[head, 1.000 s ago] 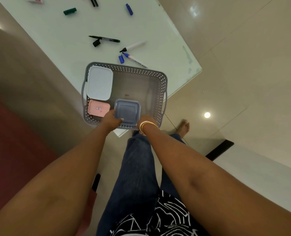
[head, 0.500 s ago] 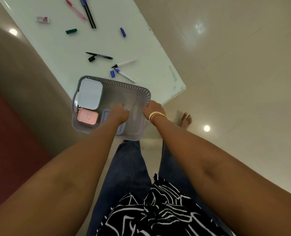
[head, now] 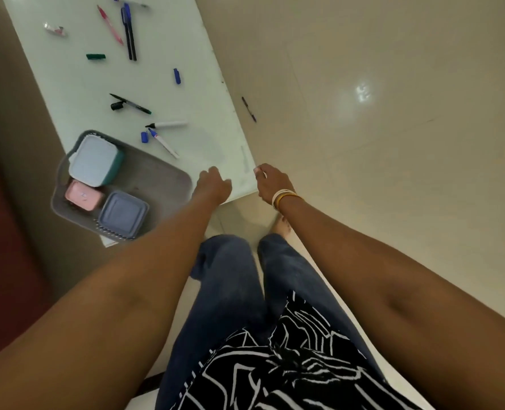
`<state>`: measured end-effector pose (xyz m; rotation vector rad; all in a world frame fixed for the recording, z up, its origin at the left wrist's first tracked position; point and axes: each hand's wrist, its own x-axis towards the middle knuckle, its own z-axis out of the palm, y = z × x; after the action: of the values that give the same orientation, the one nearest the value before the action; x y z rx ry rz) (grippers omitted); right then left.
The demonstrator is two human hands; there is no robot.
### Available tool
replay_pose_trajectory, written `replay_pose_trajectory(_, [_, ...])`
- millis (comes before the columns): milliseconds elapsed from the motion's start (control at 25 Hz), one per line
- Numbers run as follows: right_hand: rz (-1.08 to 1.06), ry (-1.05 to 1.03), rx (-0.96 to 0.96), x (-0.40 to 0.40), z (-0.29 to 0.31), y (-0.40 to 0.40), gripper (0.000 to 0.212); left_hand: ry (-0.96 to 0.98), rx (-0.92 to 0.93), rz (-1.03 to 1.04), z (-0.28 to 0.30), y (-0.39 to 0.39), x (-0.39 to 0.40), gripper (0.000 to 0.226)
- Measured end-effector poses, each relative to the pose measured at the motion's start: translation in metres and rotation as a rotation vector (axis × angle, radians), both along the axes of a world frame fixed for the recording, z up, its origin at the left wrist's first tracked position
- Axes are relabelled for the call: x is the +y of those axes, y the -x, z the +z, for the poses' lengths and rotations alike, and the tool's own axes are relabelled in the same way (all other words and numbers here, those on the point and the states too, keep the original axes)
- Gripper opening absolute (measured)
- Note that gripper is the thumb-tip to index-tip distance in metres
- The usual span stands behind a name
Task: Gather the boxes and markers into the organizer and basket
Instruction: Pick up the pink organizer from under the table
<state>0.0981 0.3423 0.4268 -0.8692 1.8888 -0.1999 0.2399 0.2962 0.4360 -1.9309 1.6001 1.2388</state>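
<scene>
A grey basket sits at the near left corner of the pale glass table. Inside it are a white-lidded teal box, a pink box and a grey-blue box. My left hand hovers just right of the basket with its fingers loosely curled, holding nothing. Over the table's near right corner, my right hand is also empty. Loose on the table are a black marker, a white marker and a blue-tipped marker.
Farther back lie blue caps, a green cap, a pink pen, two dark pens and a small wrapper. A purple pen lies beyond the table's right edge. Tiled floor stretches to the right.
Both hands have let go of the basket and moved right, toward the table's near right corner. The basket with its three boxes stays on the table.
</scene>
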Motion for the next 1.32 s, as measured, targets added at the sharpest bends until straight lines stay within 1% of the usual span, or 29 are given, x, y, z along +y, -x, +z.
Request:
replay_pose_trajectory(120, [0.02,-0.026,-0.023,-0.007,0.007,0.042,0.041,0.001,0.03,0.079,0.006,0.051,0.0,0.054])
replay_pose_trajectory(240, [0.024,-0.058,-0.036,-0.021,0.01,0.075,0.045,-0.012,0.029,0.092,0.009,0.082,-0.013,0.053])
replay_pose_trajectory(360, [0.053,-0.093,-0.069,-0.051,0.007,0.102,0.051,-0.011,0.005,0.131,0.004,0.103,-0.039,0.054])
replay_pose_trajectory(440, [0.076,-0.104,-0.058,-0.081,0.005,0.116,0.054,-0.008,-0.013,0.156,-0.003,0.115,-0.061,0.054])
replay_pose_trajectory(600, [0.16,-0.092,-0.073,-0.161,0.0,0.146,0.05,-0.02,-0.003,0.235,-0.013,0.141,-0.127,0.055])
replay_pose_trajectory(800, [0.285,-0.142,-0.075,-0.282,-0.001,0.176,0.042,0.008,-0.005,0.357,-0.009,0.166,-0.251,0.057])
replay_pose_trajectory(1000, [0.38,-0.123,-0.055,-0.403,0.006,0.187,0.039,0.086,0.04,0.437,0.002,0.187,-0.372,0.056])
replay_pose_trajectory(1160, [0.486,-0.133,-0.051,-0.496,0.005,0.199,0.034,0.083,-0.006,0.49,-0.001,0.193,-0.441,0.055])
replay_pose_trajectory(1320, [0.64,-0.193,-0.051,-0.591,-0.005,0.215,0.032,0.044,-0.047,0.663,-0.01,0.195,-0.511,0.056])
